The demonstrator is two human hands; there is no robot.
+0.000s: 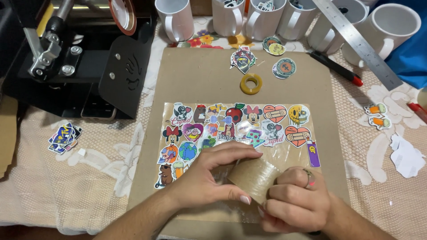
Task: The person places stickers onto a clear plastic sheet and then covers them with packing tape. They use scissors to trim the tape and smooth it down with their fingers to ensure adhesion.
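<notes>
A roll of clear tape [254,176] on a brown cardboard core lies near the front of a brown board [200,75]. My left hand [204,175] grips the roll's left side, thumb under it and fingers over the top. My right hand [293,200], a ring on one finger, holds the roll's right end with curled fingers. Just beyond the roll, a block of colourful stickers [235,131] lies under a shiny clear film on the board. The film's near edge reaches under my hands.
A small yellow tape ring [251,83] and loose stickers [243,58] lie further back on the board. White mugs [175,18] line the back, with a steel ruler [356,42] and red-capped marker [336,67]. A black press machine [75,58] stands at left.
</notes>
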